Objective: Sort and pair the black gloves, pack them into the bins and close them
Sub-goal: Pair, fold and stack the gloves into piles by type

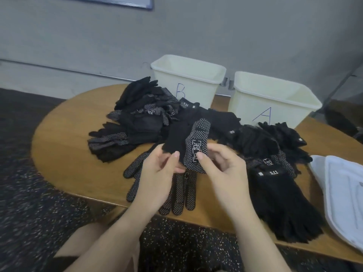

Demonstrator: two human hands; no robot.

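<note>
Still sorting: left hand [157, 169] and right hand [220, 165] both pinch a dotted glove [193, 146], held above the table [64, 154], in front of bin A [273, 103]. Next likely needs its mate from the pile [141, 118].

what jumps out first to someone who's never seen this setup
Both hands, the left hand and the right hand, pinch a dotted black glove held up over the middle of the round wooden table. Behind it spreads a heap of black gloves, and at the table's far edge stand two open cream bins, bin B on the left and bin A on the right.
</note>
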